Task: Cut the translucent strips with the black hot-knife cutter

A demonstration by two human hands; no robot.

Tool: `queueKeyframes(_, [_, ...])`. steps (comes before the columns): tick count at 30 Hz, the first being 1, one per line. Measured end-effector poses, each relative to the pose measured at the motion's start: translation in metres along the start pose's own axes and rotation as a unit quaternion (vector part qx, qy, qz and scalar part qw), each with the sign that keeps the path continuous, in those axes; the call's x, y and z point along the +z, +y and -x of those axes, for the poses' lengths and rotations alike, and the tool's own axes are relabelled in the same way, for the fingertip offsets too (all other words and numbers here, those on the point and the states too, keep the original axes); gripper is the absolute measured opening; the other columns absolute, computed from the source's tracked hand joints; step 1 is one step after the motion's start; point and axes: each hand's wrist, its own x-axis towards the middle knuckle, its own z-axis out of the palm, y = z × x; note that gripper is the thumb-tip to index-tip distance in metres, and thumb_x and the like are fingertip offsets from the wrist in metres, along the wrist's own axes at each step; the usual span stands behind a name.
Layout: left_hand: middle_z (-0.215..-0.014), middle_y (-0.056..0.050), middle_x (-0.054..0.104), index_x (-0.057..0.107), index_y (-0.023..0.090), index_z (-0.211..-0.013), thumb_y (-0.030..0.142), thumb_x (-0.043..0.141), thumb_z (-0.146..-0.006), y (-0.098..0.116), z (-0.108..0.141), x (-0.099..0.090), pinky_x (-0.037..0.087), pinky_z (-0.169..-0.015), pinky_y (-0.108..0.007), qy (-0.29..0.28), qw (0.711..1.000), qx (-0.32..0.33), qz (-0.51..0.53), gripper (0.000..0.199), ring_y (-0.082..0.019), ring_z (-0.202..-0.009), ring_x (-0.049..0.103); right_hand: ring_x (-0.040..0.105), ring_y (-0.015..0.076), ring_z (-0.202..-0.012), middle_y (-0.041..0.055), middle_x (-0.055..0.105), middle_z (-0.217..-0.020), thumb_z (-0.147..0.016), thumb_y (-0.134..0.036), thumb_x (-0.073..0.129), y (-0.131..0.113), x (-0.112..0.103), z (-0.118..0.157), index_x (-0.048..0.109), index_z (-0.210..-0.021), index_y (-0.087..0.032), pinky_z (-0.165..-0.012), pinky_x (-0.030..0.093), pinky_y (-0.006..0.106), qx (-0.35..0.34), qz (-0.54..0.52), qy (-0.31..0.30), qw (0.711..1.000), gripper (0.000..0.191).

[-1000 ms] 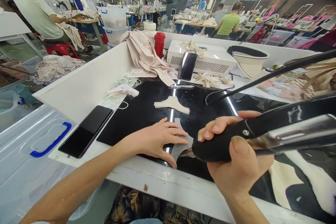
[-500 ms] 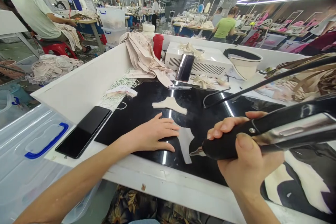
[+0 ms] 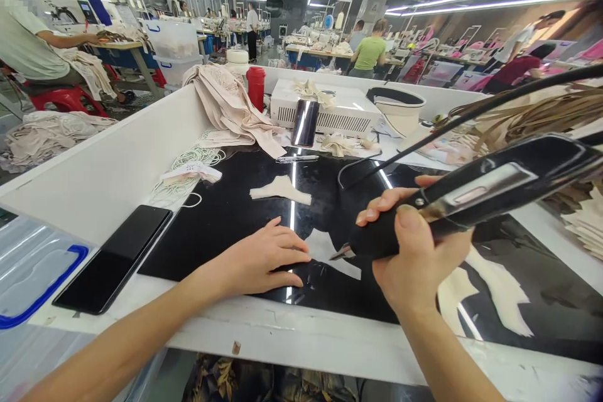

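Note:
My right hand [image 3: 419, 251] is wrapped round a black handheld tool [image 3: 471, 191] with a metal plate on its side. The tool's pointed metal tip is at a small white fabric piece [image 3: 335, 255] on the glossy black sheet [image 3: 221, 220]. My left hand [image 3: 264, 256] lies palm down with its fingers spread, the fingertips at the left edge of that piece. Farther back on the sheet is a cream fabric piece [image 3: 281, 190]. More cream pieces [image 3: 502, 292] lie right of my right wrist.
A large black phone [image 3: 115, 257] lies at the left; another phone [image 3: 305, 122] leans on a white vented box [image 3: 325, 110]. Beige fabric strips [image 3: 226, 107], a red cup [image 3: 255, 88] and a cream bin [image 3: 398, 110] stand behind. A black cable crosses the right side. People sit beyond.
The white fabric piece has turned, its lower end swinging right. The tool tip now points at its middle. The whole view has shifted to the right.

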Motion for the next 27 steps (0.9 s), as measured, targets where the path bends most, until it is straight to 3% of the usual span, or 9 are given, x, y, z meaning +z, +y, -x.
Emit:
queueKeyframes(11, [-0.129, -0.008, 0.07, 0.067, 0.025, -0.13, 0.038, 0.069, -0.096, 0.002, -0.002, 0.001, 0.022, -0.123, -0.062, 0.008, 1.0, 0.011, -0.004, 0.036, -0.025, -0.124, 0.06, 0.062, 0.0132, -0.061, -0.0059, 0.064, -0.08, -0.087, -0.025, 0.073, 0.009, 0.001, 0.01, 0.054, -0.115, -0.026, -0.062, 0.054, 0.034, 0.011, -0.014, -0.045, 0.999, 0.034])
queueKeyframes(17, [-0.104, -0.005, 0.073, 0.07, 0.02, -0.123, 0.032, 0.059, -0.102, 0.009, -0.003, 0.001, 0.03, -0.122, -0.049, 0.046, 0.999, 0.01, -0.007, 0.026, -0.019, -0.102, 0.067, 0.062, 0.0129, -0.06, -0.0064, 0.065, -0.08, -0.085, -0.026, 0.077, 0.014, -0.005, 0.001, 0.055, -0.115, -0.026, -0.06, 0.054, 0.032, -0.009, 0.005, -0.051, 0.999, 0.037])
queueKeyframes(21, [-0.124, -0.009, 0.071, 0.068, 0.019, -0.124, 0.028, 0.059, -0.102, 0.009, -0.006, 0.005, 0.03, -0.122, -0.049, 0.05, 0.998, 0.026, 0.008, 0.026, -0.022, -0.118, 0.063, 0.062, 0.0129, -0.06, -0.0063, 0.065, -0.079, -0.085, -0.024, 0.075, 0.009, -0.005, 0.0, 0.056, -0.114, -0.026, -0.061, 0.053, 0.033, -0.001, 0.005, -0.036, 0.999, 0.035])
queueKeyframes(27, [-0.141, -0.008, 0.064, 0.063, 0.025, -0.133, 0.032, 0.074, -0.092, 0.01, -0.008, 0.014, 0.019, -0.124, -0.062, 0.003, 0.999, -0.012, 0.038, 0.043, -0.027, -0.139, 0.051, 0.061, 0.0138, -0.059, -0.0047, 0.064, -0.078, -0.082, -0.028, 0.079, -0.005, -0.003, 0.01, 0.058, -0.112, -0.026, -0.056, 0.053, 0.032, 0.019, -0.021, -0.033, 0.999, 0.036])
